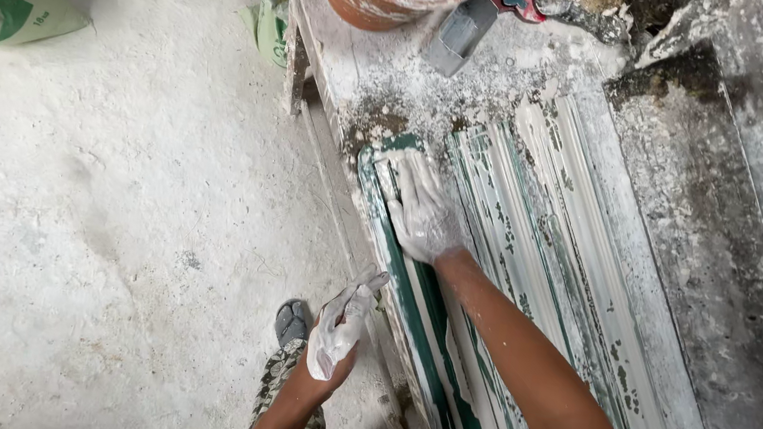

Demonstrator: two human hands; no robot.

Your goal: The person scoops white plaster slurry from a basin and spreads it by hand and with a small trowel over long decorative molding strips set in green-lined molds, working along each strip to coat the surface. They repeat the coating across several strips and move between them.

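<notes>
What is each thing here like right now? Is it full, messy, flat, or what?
Right hand: coated in white plaster, pressed flat on the green mould.
Left hand: plaster-coated, fingers loosely curled, off the bench, holding nothing.
Green mould: lying flat on the bench, ridged, smeared with white plaster.
Orange bucket: upright, filled with white plaster.
Scraper: lying beside the bucket, plaster-caked.
Bench: crusted with dried plaster.
Sack: lying on the dusty floor.

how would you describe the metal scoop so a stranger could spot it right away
Start at the plaster-dusted workbench and go to its far end, where an orange bucket stands. The scoop lies just right of that bucket. It is the only dull grey, open-fronted metal piece there.
</notes>
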